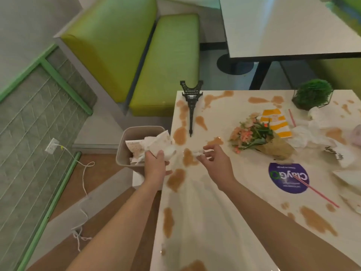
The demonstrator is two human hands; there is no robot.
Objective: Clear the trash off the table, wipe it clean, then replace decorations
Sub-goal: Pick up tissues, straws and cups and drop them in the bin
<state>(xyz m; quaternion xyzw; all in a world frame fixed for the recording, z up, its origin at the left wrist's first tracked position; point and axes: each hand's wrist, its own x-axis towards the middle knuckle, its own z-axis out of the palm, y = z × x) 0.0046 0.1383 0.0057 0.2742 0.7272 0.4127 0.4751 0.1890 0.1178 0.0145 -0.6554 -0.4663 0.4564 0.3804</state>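
My left hand (156, 163) grips a wad of stained white paper (159, 142) over the table's left edge, right above the beige trash bin (122, 153), which holds more paper. My right hand (215, 161) hovers over the white table (214, 222), its fingertips pinching a small white scrap (197, 153) beside a brown spill (188, 158). A black Eiffel Tower model (192, 106) lies flat near the far left corner. A flower bouquet in brown wrap (257, 136) lies mid-table. A round green plant (312, 93) stands at the far right.
Brown spills cover the table. Crumpled white napkins (308, 133), a yellow striped wrapper (275, 122), pink straws (314, 190) and a purple round sticker (288, 178) lie at right. A green bench (164, 65) stands behind; another table (283, 26) is beyond. A white cable (84, 182) trails on the floor.
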